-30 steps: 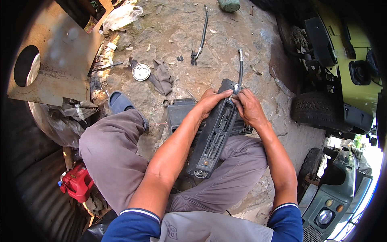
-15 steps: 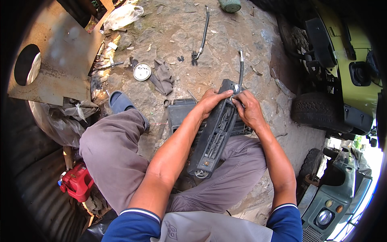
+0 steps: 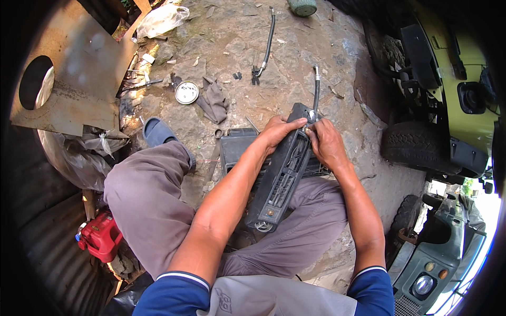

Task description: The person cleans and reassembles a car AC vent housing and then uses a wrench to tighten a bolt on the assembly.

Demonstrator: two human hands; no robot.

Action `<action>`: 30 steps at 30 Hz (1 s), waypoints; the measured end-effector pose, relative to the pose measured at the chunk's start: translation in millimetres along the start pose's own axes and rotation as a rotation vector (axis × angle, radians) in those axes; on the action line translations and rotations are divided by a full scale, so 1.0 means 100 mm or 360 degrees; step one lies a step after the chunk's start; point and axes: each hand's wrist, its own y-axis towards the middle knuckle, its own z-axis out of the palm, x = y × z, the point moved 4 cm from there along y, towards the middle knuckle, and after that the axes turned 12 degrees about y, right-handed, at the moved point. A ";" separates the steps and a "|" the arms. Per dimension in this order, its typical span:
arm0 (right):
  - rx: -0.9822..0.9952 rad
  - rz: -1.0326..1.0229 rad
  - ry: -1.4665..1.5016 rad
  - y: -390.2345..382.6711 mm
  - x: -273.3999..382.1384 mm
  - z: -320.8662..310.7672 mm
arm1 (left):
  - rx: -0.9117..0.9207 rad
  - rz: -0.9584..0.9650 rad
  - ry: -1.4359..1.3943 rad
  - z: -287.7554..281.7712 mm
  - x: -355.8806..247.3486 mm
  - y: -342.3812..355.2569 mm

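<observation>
A long black plastic housing [image 3: 258, 203] with a slatted opening along its face lies slanted over my lap. My left hand [image 3: 278, 130] is closed around its far end, the thumb pressed on top. At the same end, my right hand [image 3: 329, 143] is closed with its fingertips pinched beside a metal fitting; what they pinch is hidden. From that fitting a short black hose [image 3: 317, 92] with a metal tip runs away from me. Under the housing, partly covered by my arms, is a black plastic box [image 3: 236, 147]. Pale loops of wire show at the housing's near end.
Beyond lie another black hose [image 3: 270, 39], a round tin [image 3: 186, 92] and a grey rag [image 3: 214, 102]. At left are a rusty metal sheet [image 3: 89, 68] and a red plastic container [image 3: 103, 237]. A yellow-green vehicle [image 3: 448, 52] and a dark green one [image 3: 437, 258] stand at right.
My right hand has shifted and turned slightly at the housing's far end. The left hand and the housing have hardly moved.
</observation>
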 end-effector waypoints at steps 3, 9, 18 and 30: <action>-0.0044 0.0022 0.0089 0.00 0.03 0.00 | 0.0000 0.0011 -0.0051 -0.02 0.01 0.01; -0.0066 0.0029 0.0186 -0.01 -0.01 -0.01 | 0.0034 0.0031 -0.0105 -0.02 0.01 0.01; -0.0012 0.0050 0.0176 -0.02 -0.01 -0.06 | -0.0052 0.0018 -0.0074 -0.02 0.06 0.05; 0.0033 0.0021 0.0095 -0.02 -0.08 0.01 | -0.0125 0.0011 0.0090 -0.03 0.16 0.12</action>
